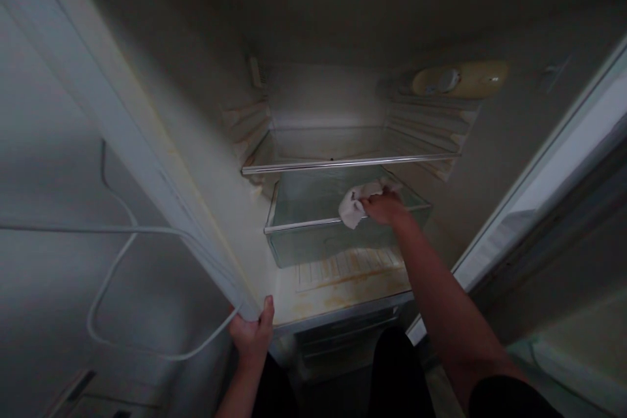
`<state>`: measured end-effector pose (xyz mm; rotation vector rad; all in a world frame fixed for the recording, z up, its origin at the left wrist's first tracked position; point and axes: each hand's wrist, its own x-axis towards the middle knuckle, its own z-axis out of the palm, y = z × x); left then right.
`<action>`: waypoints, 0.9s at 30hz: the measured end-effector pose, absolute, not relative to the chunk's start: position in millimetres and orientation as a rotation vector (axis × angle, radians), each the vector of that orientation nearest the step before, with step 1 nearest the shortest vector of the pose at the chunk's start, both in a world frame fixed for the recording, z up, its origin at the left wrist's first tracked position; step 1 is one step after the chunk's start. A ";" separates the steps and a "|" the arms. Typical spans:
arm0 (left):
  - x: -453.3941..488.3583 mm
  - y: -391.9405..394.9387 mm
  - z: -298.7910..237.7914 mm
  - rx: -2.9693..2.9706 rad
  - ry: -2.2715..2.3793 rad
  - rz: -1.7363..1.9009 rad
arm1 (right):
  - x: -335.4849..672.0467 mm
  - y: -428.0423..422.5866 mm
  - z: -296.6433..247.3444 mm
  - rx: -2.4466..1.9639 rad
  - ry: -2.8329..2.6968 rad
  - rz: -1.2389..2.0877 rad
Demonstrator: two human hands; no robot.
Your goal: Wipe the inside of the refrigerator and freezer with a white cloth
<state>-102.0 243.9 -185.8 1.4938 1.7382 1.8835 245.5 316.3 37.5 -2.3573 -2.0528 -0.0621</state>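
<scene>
Inside an open fridge [210,144], my right hand [386,208] is closed on a crumpled white cloth [351,209]. The cloth lies at the front part of the lower glass shelf [308,196], above a clear drawer [304,248]. Lower left, my left hand [252,334] grips the front edge of the fridge's side wall, its thumb on the inner side and its other fingers hidden behind the edge. An upper glass shelf [350,163] with a shiny front strip spans the fridge above my right hand.
A yellowed light and dial housing [460,80] sits on the right inner wall. Brownish stains mark the fridge floor [343,281]. A white cable [132,230] loops outside on the left. The opened door [548,209] stands at the right.
</scene>
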 end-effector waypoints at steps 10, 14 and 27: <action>-105.1 244.2 -188.6 1.447 1.771 1.891 | 103.1 370.6 49.6 -1.768 -2.540 0.264; -107.2 243.2 -188.8 1.510 1.758 1.890 | 98.1 406.7 60.5 -1.762 -2.619 0.375; -111.3 240.4 -185.5 1.516 1.859 1.854 | 98.7 452.1 48.4 -1.714 -2.518 0.340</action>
